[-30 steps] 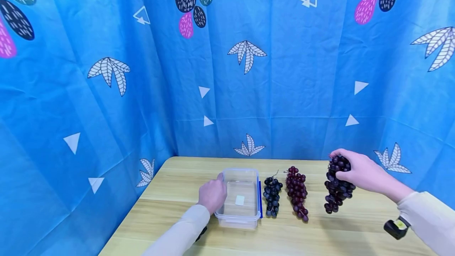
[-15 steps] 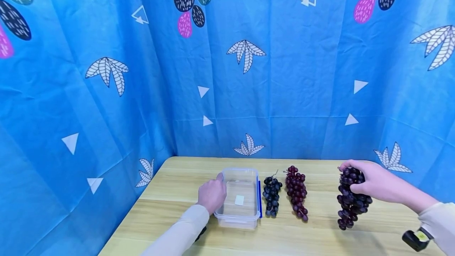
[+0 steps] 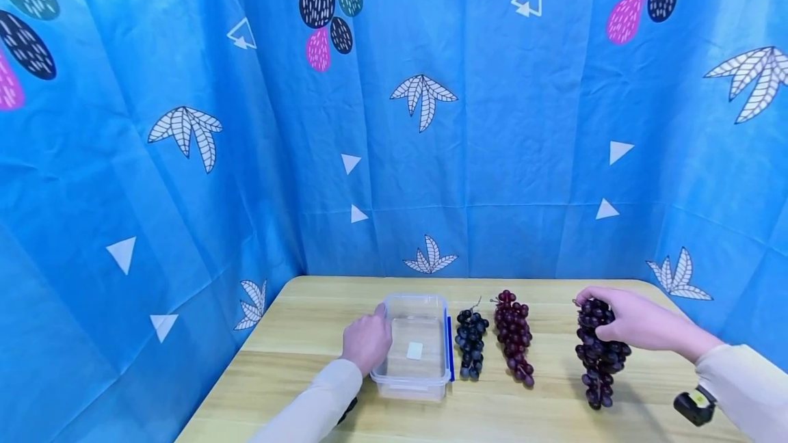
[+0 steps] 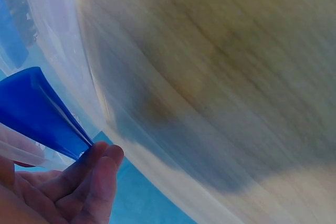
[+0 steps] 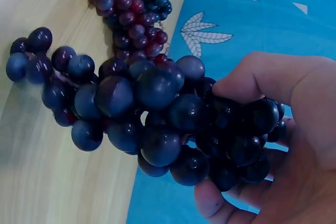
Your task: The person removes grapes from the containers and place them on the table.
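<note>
In the head view my right hand (image 3: 634, 323) grips the top of a dark purple grape bunch (image 3: 600, 361), which hangs low over the right side of the table. Close up in the right wrist view, thumb and fingers wrap round the upper grapes (image 5: 157, 108). My left hand (image 3: 367, 339) holds the left side of a clear plastic container (image 3: 411, 388) that has no lid on top. A blue locking flap (image 4: 44, 111) shows at the fingertips in the left wrist view. Inside the container lies a small white square.
Right of the container lies a blackish grape bunch (image 3: 471, 344), then a dark red grape bunch (image 3: 514, 337). A blue strip (image 3: 451, 347) runs along the container's right side. The wooden table (image 3: 295, 340) backs onto a blue patterned curtain (image 3: 523, 122).
My right hand has lowered the purple bunch towards the table, drifting right and then slightly back left. The left hand and the container have stayed in place.
</note>
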Motion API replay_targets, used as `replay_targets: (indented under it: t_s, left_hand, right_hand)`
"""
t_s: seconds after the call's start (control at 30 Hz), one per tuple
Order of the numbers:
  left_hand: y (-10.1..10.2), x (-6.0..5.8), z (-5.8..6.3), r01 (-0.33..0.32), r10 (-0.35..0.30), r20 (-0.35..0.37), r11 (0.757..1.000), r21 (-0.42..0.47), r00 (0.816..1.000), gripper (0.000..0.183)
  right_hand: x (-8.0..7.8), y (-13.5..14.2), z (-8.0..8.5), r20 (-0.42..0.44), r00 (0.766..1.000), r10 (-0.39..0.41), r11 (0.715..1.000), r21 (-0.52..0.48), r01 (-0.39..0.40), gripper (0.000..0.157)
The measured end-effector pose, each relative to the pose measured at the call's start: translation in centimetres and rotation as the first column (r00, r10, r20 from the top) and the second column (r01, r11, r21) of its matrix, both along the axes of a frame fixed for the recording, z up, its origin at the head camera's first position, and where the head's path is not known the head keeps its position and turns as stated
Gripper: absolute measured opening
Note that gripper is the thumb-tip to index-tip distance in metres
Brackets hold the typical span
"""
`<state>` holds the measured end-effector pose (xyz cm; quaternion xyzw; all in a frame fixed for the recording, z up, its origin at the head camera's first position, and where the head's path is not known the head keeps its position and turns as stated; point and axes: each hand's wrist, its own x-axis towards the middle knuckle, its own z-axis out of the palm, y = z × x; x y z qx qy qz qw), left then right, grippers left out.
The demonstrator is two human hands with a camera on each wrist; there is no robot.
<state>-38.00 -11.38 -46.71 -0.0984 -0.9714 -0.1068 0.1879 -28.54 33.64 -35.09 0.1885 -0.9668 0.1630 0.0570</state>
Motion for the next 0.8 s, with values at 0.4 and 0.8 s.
replay_targets:
  t_s: [0.4,0.8]
  left_hand:
    - [0.0,0.0,0.3,-0.009,0.009,-0.009,1.000,-0.010,1.000,0.045]
    - [0.1,-0.1,0.3,-0.002,0.002,0.002,1.000,0.004,1.000,0.046]
  right_hand:
    - [-3.1,-1.0,-1.4,0.022,1.000,0.020,0.998,-0.062,-0.019,0.050]
    - [-6.6,-0.7,-3.2,0.067,0.997,0.032,0.995,-0.102,-0.025,0.056]
